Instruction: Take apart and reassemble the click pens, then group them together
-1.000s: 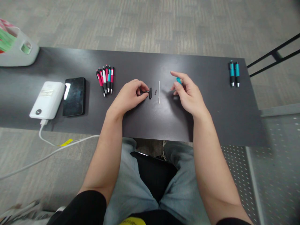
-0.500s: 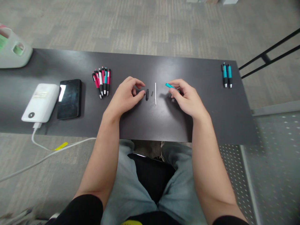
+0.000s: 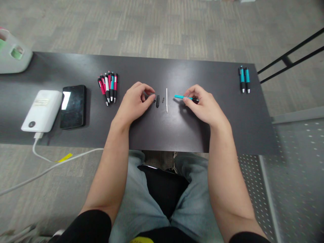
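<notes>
My right hand (image 3: 199, 103) pinches a teal pen barrel (image 3: 179, 97) between thumb and fingertips; its bare end points left and a black part shows by the palm. My left hand (image 3: 138, 101) rests over the table with thumb and forefinger apart. Just right of its thumb lies a black pen grip (image 3: 157, 101). A tiny dark piece shows at the thumb tip, too small to name. Beside the grip is a small dark spring (image 3: 163, 100). A thin white ink refill (image 3: 166, 100) lies lengthwise between the hands, its tip toward me.
Several red, white and teal pens (image 3: 108, 87) lie bunched on the dark table (image 3: 177, 135), left of my hands. Farther left are a black phone (image 3: 73, 107) and a white power bank (image 3: 42, 110) with a cable (image 3: 76, 157). Two teal pens (image 3: 244, 80) lie at the far right.
The pen barrel in my right hand has turned from slanting to nearly level, and its free end has moved left. My left hand has barely moved.
</notes>
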{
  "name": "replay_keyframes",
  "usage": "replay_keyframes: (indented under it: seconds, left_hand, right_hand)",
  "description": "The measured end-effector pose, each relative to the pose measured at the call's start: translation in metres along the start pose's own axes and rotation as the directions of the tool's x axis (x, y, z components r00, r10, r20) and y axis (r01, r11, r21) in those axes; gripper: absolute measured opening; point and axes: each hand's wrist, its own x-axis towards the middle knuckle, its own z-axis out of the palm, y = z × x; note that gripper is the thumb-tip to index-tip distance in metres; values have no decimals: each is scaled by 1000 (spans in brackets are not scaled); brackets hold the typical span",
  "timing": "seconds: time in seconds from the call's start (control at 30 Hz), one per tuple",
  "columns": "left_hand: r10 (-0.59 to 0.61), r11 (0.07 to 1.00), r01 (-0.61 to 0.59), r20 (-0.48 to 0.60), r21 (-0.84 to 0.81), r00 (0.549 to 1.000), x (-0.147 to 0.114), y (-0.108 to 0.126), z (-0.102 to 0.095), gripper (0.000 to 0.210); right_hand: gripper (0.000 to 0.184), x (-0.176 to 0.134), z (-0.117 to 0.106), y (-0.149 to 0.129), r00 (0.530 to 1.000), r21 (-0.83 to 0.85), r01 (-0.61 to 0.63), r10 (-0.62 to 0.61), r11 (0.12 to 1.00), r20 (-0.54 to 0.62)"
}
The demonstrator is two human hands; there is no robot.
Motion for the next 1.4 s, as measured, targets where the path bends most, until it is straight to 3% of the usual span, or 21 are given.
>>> replay_keyframes:
  seconds: [0.2,0.53,0.7,0.87,1.0,1.13,1.27,1.37,1.4]
  left_hand:
    - [-25,1000,25,17,-5,1000,0,1,0,10]
    - [-28,1000,28,-4,-7,1000,0,2,-1,11]
    - [-27,999,26,-33,-28,999,0,2,-1,11]
    - [-29,999,28,-20,-23,999,0,3,-2,10]
    - [-42,999,42,-16,-20,999,0,2,-2,15]
    - [-43,999,43,-8,-17,999,1,2,-2,16]
    - [-31,999,31,-18,-25,999,0,1,-2,13]
    - [-20,1000,19,-14,-25,1000,0,1,-2,12]
    - [-19,1000,19,-12,-21,1000,1,1,-2,12]
  right_hand:
    - [13,3,7,-2,999,121,24,-21,992,-34]
    - [14,7,12,-29,988,77,134,-127,988,-84]
    - [22,6,14,-32,956,38,171,-156,985,-248]
    - [24,7,16,-30,968,-14,218,-218,976,-122]
    - [28,7,19,-31,947,51,209,-190,976,-258]
    - [28,4,21,-38,963,-27,219,-220,975,-157]
    - [25,1,22,-44,960,-17,203,-202,979,-195]
    - [22,3,24,-39,961,-14,241,-241,970,-137]
    - [19,4,24,-36,958,26,233,-225,972,-176]
